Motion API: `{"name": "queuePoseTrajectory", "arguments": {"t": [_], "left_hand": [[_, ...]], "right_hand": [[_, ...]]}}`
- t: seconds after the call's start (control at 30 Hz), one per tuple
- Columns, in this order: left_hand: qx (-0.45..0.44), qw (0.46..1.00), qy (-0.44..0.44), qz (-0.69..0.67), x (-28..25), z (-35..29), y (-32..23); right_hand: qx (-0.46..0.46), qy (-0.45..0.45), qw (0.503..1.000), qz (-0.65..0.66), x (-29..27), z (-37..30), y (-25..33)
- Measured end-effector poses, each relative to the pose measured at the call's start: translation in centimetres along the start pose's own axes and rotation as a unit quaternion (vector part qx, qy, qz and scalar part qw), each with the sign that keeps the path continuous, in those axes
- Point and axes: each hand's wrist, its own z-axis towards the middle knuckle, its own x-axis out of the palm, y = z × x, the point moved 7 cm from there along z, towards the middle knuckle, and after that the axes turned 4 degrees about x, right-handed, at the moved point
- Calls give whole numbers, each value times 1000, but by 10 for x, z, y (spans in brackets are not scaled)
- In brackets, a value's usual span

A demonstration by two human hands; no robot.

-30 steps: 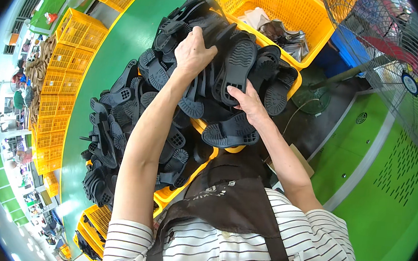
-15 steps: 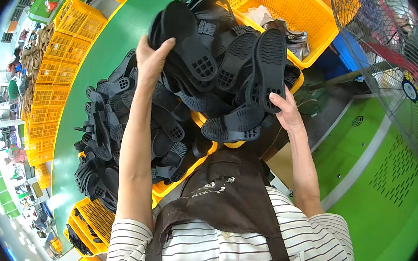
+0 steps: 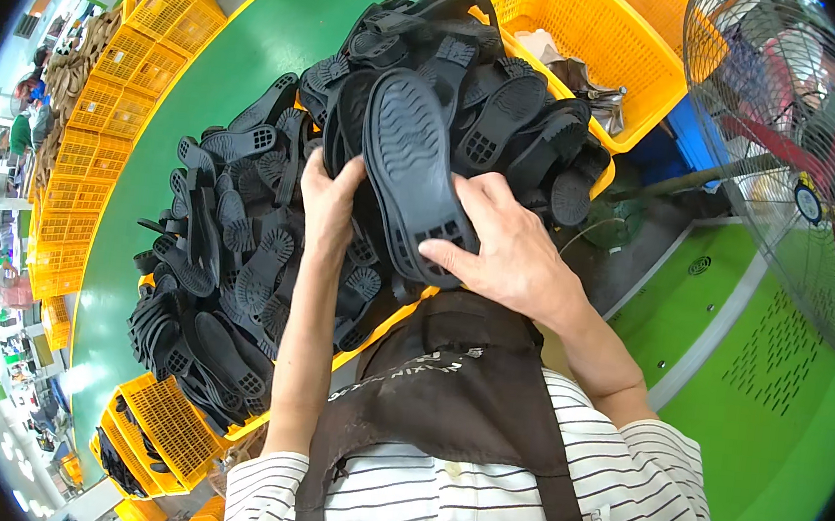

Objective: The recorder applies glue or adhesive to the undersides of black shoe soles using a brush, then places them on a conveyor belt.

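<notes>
My right hand [image 3: 509, 249] grips a black shoe sole [image 3: 410, 154] near its heel end, thumb across the grid-patterned face. More soles seem stacked right behind it. Just left of that, my left hand [image 3: 331, 192] is closed on the edge of dark soles [image 3: 349, 113]; its fingertips are partly hidden behind them. Both hands are close together, over a large heap of black shoe soles [image 3: 261, 271] that spreads to the left and away from me. The heap spills over yellow crates whose rims show at its near edge.
A yellow crate [image 3: 645, 92] with crumpled material stands at the far right. Beyond it is a caged fan [image 3: 780, 145]. Yellow crates [image 3: 87, 143] line the left side past the green tabletop [image 3: 164, 131]. Another yellow crate [image 3: 175, 428] sits lower left.
My right hand has moved left, bringing its sole against those at my left hand. My left hand has come lower and nearer to me.
</notes>
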Motion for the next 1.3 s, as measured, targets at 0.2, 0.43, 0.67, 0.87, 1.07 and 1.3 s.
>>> {"name": "queuePoseTrajectory", "arguments": {"t": [0.2, 0.43, 0.67, 0.87, 1.07, 1.3], "left_hand": [[-40, 994, -45, -88, -30, -68, 37], [-71, 955, 10, -289, -53, -117, 62], [-155, 929, -63, -330, -107, -162, 84], [-200, 916, -101, -333, -125, -203, 69], [-178, 860, -111, -465, -159, -221, 119], [125, 771, 172, -601, -141, -174, 69]], "right_hand": [[49, 60, 994, 78, 44, -7, -23], [76, 232, 934, 261, 123, -27, -8], [76, 219, 952, 202, 174, -48, 15], [118, 228, 963, 86, 193, -74, 51], [-45, 224, 964, -137, 224, -75, 122], [-293, 118, 928, -198, 214, -90, 144]]}}
